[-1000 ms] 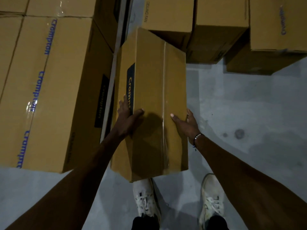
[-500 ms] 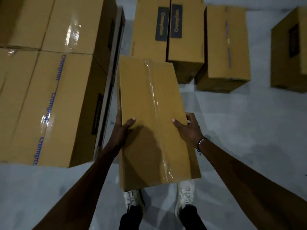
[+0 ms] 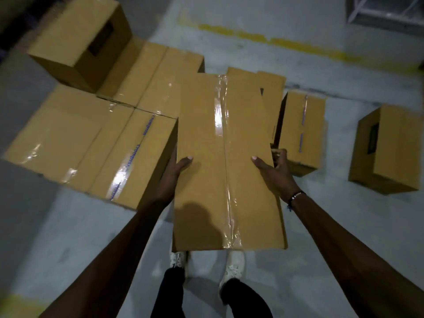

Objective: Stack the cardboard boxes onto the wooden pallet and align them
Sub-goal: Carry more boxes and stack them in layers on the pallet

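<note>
I carry a long taped cardboard box point(image 3: 206, 161) in front of me, raised above the floor. My left hand point(image 3: 174, 171) grips its left side with the thumb lying on top. My right hand point(image 3: 275, 171) grips the right side, thumb on top and fingers curled round the edge. To the left, several cardboard boxes point(image 3: 96, 138) sit packed side by side in a stack, and one box point(image 3: 80, 35) stands on top at the back. The pallet beneath them is hidden.
Loose boxes stand on the grey floor: one point(image 3: 300, 131) right of the carried box, another point(image 3: 387, 150) farther right. A yellow floor line point(image 3: 298, 45) runs along the back. A metal frame point(image 3: 385, 10) is at the top right. My feet point(image 3: 234, 265) are below the box.
The box has come up higher and level in my hands. The view has swung up and to the right, so the stack on the left now looks farther off.
</note>
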The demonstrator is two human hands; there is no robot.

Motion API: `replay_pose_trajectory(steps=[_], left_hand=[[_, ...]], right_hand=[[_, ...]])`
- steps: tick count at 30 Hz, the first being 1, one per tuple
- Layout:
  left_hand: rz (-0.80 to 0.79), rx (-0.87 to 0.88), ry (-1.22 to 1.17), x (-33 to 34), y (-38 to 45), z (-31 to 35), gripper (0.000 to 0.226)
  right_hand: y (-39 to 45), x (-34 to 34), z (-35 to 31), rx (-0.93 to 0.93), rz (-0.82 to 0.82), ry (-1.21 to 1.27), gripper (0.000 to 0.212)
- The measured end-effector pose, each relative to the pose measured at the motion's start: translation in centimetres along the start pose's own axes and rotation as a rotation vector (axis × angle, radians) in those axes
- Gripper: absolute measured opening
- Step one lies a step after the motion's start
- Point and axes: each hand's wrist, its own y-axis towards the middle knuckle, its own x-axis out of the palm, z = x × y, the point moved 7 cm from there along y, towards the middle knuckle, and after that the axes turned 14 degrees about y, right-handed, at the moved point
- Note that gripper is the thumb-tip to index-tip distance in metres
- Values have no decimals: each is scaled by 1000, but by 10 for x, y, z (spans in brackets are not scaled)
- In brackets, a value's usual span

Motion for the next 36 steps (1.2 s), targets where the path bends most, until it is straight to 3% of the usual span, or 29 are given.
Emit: replay_pose_trajectory(steps=[7,11,16,19,22,36], left_hand=[[188,-74,-138,-42,-128,56,71],[299,-19,-205,-65,-198,73,79],[462,-20,-300,-108,-289,89,86],[548,10,-335,-146,-332,83,75],[646,48,-390,-189,-377,76,57],[981,44,-426,-407,-577,-13,62]], right_hand=[[-104,34,-119,-156,-131,-185,84],[-156,66,-155,-164,-253,-258,93],[-211,137,-183,-200,-468,-243,78],[-240,194,-189,-214,-585,-266,71],[-268,255,-184,-249,-688,-298,83],[-428,540,-123,-289,-926,-423,85]])
